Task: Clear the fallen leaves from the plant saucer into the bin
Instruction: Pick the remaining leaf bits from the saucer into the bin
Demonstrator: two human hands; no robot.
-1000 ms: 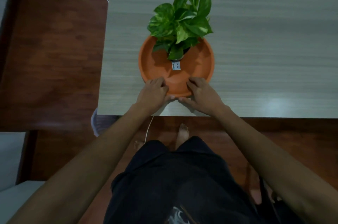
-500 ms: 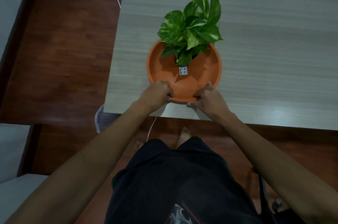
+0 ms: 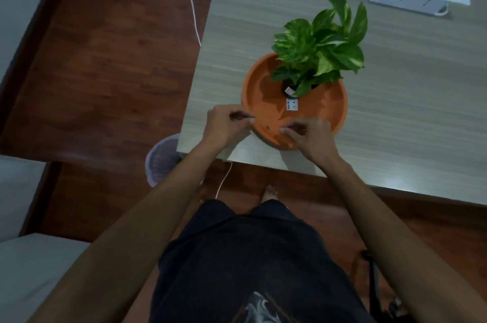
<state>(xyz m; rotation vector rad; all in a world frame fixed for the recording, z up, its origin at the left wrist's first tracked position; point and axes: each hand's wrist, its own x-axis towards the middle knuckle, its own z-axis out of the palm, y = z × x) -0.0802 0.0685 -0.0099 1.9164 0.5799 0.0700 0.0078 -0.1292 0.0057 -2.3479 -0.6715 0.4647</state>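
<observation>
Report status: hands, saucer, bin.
Left hand pinched at the saucer rim, contents unclear. Right hand fingers curled over near rim. Small dark fleck on saucer. Bin on floor beside table, path clear.

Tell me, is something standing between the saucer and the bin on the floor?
Nothing visible blocks it. The bin sits on the floor beside the table corner, half tucked under its edge, left of the saucer.
</observation>
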